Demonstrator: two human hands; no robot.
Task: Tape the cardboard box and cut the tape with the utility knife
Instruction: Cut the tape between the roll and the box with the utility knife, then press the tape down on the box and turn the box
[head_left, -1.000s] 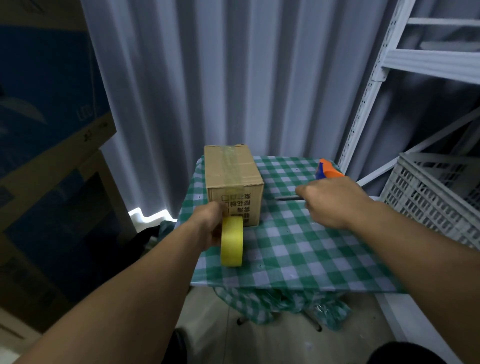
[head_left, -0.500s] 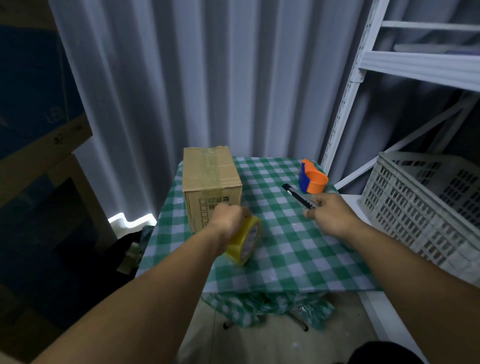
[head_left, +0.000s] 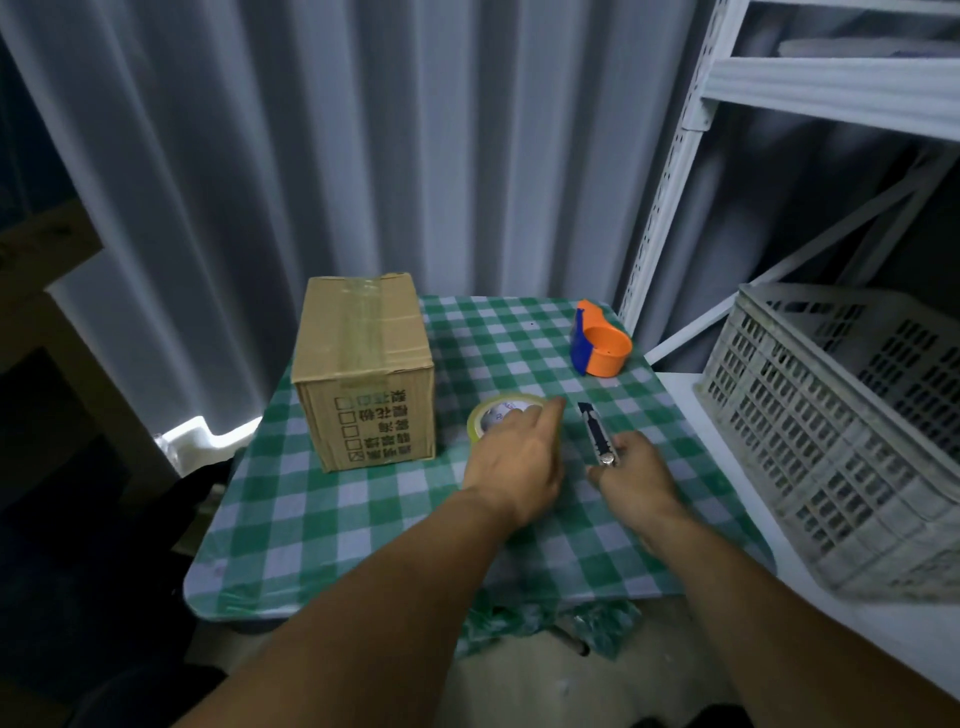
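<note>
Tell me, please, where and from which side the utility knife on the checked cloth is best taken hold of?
Probably by the near end of the utility knife, coming from the person's side. It lies flat on the tablecloth, its length running away from the viewer, and the right hand is already at that near end. Pinch its long sides from above.

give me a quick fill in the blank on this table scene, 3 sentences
1. The left hand rests on the roll of ____, which lies flat.
2. The right hand holds the ____ against the tablecloth.
3. The box stands to the ____ of both hands.

Missing words: tape; knife; left
</note>
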